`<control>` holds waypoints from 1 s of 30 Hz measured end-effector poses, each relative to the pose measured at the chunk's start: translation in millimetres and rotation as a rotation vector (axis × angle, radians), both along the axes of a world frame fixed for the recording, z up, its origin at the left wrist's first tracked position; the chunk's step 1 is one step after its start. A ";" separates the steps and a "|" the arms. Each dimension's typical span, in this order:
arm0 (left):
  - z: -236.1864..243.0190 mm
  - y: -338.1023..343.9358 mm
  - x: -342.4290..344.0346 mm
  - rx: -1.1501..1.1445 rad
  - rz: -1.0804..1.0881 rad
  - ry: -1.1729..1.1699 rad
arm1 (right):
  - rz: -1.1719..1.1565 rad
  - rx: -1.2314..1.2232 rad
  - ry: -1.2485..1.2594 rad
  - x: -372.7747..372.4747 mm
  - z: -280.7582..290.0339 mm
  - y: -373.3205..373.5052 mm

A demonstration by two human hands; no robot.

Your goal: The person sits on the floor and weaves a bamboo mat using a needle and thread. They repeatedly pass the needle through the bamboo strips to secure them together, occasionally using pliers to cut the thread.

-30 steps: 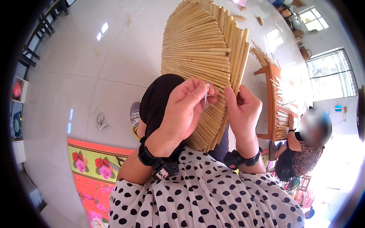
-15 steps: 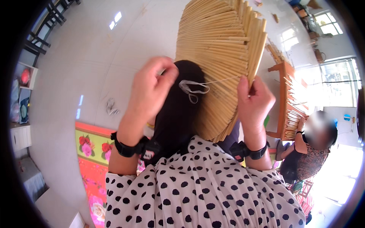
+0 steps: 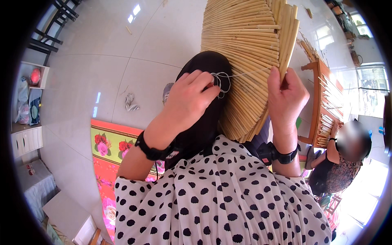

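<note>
Head view: left hand [image 3: 188,105] pinches a thin pale looped thread [image 3: 222,81] in closed fingers, beside the fan-shaped mat of tan bamboo strips [image 3: 245,53] over the lap; right hand [image 3: 286,98] grips its edge.

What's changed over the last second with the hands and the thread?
The left hand, which was pinching at the bamboo panel beside the right hand, has pulled away leftward, drawing the white thread out taut from the slats. The right hand stays gripping the panel's edge, and the panel still rests on the lap.
</note>
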State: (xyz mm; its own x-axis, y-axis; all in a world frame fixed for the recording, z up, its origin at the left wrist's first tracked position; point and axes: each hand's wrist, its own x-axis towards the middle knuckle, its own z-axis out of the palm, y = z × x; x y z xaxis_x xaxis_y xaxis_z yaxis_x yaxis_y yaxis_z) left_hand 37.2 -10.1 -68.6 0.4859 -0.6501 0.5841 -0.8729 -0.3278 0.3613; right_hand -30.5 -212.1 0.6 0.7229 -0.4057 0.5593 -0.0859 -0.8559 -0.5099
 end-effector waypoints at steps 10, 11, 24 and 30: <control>24.2 -20.0 38.5 0.399 -0.220 -0.191 | -0.010 -0.037 0.014 -2.2 1.6 -2.3; 29.7 -14.7 40.1 0.391 -0.207 -0.182 | -0.011 -0.047 0.012 -2.3 1.5 -3.3; 73.1 70.9 45.3 -0.361 0.212 0.694 | 0.022 -0.055 -0.019 -1.0 1.6 -6.2; 112.8 142.0 21.1 -1.253 -0.303 0.614 | -0.008 -0.006 0.004 -4.4 -1.1 -7.1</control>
State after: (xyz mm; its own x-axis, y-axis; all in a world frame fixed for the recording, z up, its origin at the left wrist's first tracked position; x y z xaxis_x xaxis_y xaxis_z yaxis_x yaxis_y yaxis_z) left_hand 58.3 131.8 44.2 0.8058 0.0073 0.5921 -0.4526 0.6524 0.6079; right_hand -34.9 -219.1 -0.5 0.7219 -0.4086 0.5585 -0.0952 -0.8580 -0.5047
